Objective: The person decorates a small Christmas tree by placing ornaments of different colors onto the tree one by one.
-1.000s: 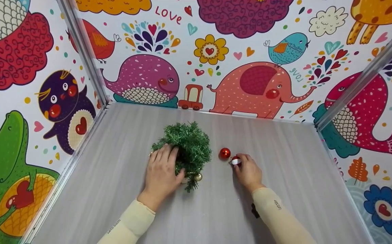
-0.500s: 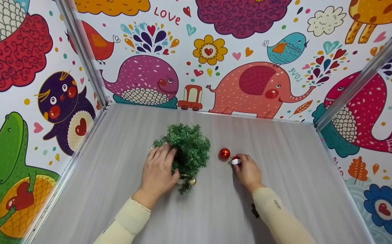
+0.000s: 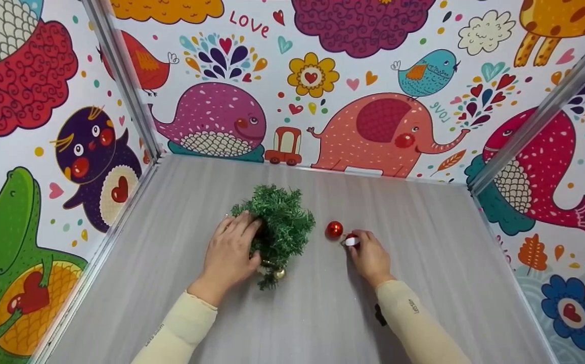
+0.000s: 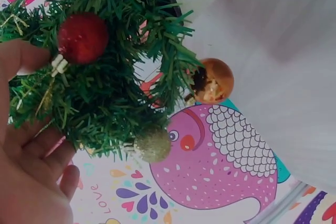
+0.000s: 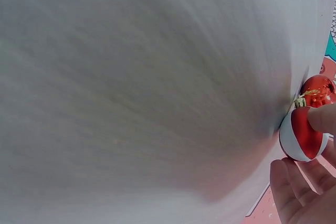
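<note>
A small artificial Christmas tree [image 3: 289, 222] is in my left hand [image 3: 229, 255], which grips it from the left side, with thumb and fingers around the branches. Hanging on it in the left wrist view are a dark red bauble [image 4: 83, 38] by the thumb, a glittery gold bauble [image 4: 153, 145] and a shiny orange-gold bauble [image 4: 215, 81]. My right hand [image 3: 373, 258] pinches a red-and-white bauble [image 5: 303, 135] low over the table, its gold cap pointing away from the palm. Just beyond it lies a shiny red bauble [image 3: 334, 230].
The grey wood-grain table [image 3: 317, 323] is bounded by printed cartoon panels at the back and on both sides. Metal corner posts [image 3: 125, 81] stand where the panels meet. A small black object [image 3: 380, 314] shows beside the right sleeve.
My left hand has shifted left and slightly towards me. The tree has turned a little, its lower gold bauble swinging left. The right hand and both loose-side baubles have stayed put.
</note>
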### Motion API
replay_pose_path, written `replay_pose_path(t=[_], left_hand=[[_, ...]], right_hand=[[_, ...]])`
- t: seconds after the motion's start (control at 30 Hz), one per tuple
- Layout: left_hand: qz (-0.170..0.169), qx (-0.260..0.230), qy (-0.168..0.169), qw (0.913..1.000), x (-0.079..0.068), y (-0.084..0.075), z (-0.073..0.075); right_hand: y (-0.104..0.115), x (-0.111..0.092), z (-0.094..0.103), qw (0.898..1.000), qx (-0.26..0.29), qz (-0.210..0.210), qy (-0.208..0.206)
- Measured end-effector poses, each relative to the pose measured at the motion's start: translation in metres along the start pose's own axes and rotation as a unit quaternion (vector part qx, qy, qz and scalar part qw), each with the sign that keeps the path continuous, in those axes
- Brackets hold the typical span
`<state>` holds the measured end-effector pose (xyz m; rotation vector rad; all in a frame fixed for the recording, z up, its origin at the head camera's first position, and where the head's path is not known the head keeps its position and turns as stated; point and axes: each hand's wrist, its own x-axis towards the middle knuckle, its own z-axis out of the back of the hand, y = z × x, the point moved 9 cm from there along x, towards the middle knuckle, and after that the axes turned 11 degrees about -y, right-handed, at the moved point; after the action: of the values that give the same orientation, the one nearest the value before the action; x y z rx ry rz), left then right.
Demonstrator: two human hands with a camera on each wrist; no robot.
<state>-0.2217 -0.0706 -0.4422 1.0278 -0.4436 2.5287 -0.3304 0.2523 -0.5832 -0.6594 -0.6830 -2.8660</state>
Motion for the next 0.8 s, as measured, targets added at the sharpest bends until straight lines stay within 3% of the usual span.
replay_pose_path(t=[0.8], left_hand=[[-0.010, -0.012, 0.010, 0.9998, 0.0028, 0.0083, -0.0012]], right_hand=[[-0.0001, 0.0001, 0.0002, 1.000, 0.007, -0.007, 0.005]])
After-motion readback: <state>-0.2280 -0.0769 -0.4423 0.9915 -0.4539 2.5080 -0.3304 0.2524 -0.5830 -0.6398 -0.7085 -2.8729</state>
